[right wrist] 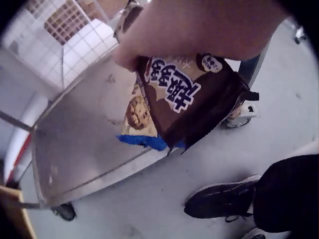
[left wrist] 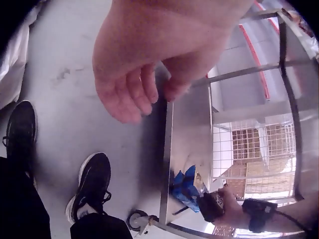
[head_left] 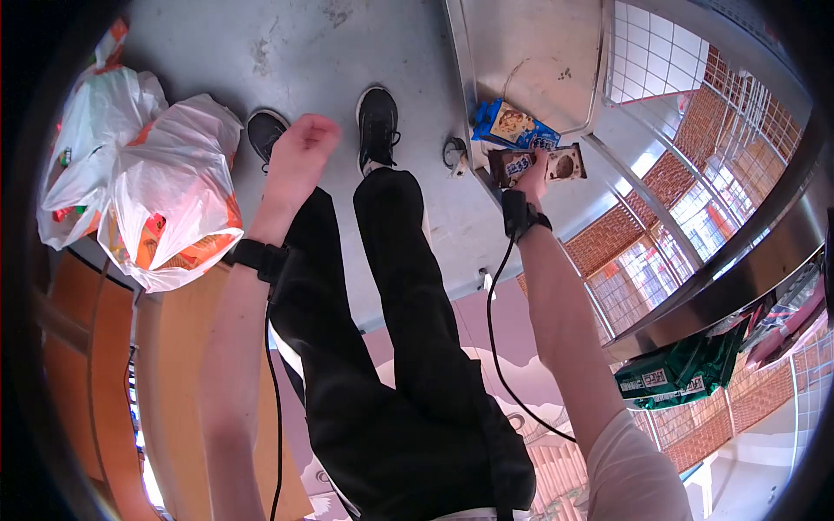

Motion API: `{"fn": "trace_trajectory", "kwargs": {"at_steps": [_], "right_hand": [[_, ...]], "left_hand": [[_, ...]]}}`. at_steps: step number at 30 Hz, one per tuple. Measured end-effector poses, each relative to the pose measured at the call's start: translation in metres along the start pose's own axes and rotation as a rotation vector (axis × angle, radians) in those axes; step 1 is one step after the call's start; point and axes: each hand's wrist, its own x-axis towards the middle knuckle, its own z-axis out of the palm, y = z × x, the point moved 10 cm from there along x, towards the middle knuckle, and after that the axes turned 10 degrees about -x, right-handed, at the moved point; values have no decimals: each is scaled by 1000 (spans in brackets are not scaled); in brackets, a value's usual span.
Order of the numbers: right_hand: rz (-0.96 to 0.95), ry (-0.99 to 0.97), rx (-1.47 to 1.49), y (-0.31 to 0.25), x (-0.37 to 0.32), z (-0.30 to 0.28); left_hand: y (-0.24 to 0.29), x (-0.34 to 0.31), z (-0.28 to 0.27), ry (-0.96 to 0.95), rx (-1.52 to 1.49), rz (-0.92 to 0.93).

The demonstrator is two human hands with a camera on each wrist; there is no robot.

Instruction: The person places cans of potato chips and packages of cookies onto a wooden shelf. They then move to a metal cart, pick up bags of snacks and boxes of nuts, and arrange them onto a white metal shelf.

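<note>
My right hand (head_left: 532,171) grips a brown snack packet (head_left: 556,164) by its top edge, just above the lower metal shelf (head_left: 539,61) of a cart. In the right wrist view the hand (right wrist: 149,50) holds the brown packet (right wrist: 192,97) over a blue cookie packet (right wrist: 135,119) that lies flat near the shelf (right wrist: 75,149) edge. The blue packet (head_left: 512,126) sits just beyond the brown one. My left hand (head_left: 300,143) hangs in the air above my shoes, its fingers (left wrist: 142,92) loosely curled and holding nothing.
Two full white plastic bags (head_left: 143,187) stand on the grey floor at the left. My black shoes (head_left: 378,126) are beside the cart's caster wheel (head_left: 453,154). Green packets (head_left: 686,369) lie on a higher shelf at the right. A wire grid panel (head_left: 660,52) backs the cart.
</note>
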Motion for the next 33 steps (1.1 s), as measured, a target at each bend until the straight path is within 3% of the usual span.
{"fn": "trace_trajectory", "kwargs": {"at_steps": [1, 2, 3, 7, 9, 13, 14, 15, 17, 20, 22, 23, 24, 25, 27, 29, 33], "right_hand": [[-27, 105, -68, -2, -8, -11], [-138, 64, -30, -5, -13, -10], [-304, -20, -73, -23, -34, -1], [-557, -327, -286, -28, -82, 43], [-477, -533, -245, -25, -127, 71], [-504, -875, -319, -22, -211, 126], [-421, -927, -427, -18, -229, 135], [-559, -961, -429, -21, -244, 144], [-530, -1006, -345, -17, -255, 153], [-530, -1020, -415, -20, -244, 150], [-183, -619, -153, -9, -149, 107], [-129, -371, -233, -18, -123, 83], [-81, -285, -182, -8, -82, 63], [97, -197, -185, -7, -66, 45], [324, -137, -11, 7, -13, 38], [288, -367, -38, 4, 16, 48], [328, -460, -58, 8, 42, 62]], "left_hand": [[4, -1, 4, -22, 7, 9], [8, -3, 9, -45, 15, 18], [12, -5, 13, -49, 16, 21], [30, -12, 47, -204, -52, -3], [33, -15, 63, -260, -80, -37], [35, -14, 80, -261, -22, -84], [44, -13, 83, -288, -96, -35], [53, -12, 86, -315, -169, 12], [53, -8, 73, -256, -164, -21], [50, -6, 57, -230, -386, -65], [45, -3, 38, -188, -308, -58], [43, 0, 25, -145, -230, -43], [30, 3, 14, -107, -188, -57], [25, 2, 7, -108, -186, -60], [20, 0, -6, -68, -152, -43], [20, -6, -9, -73, -199, -41], [15, -18, -13, -53, -196, -132]]}}
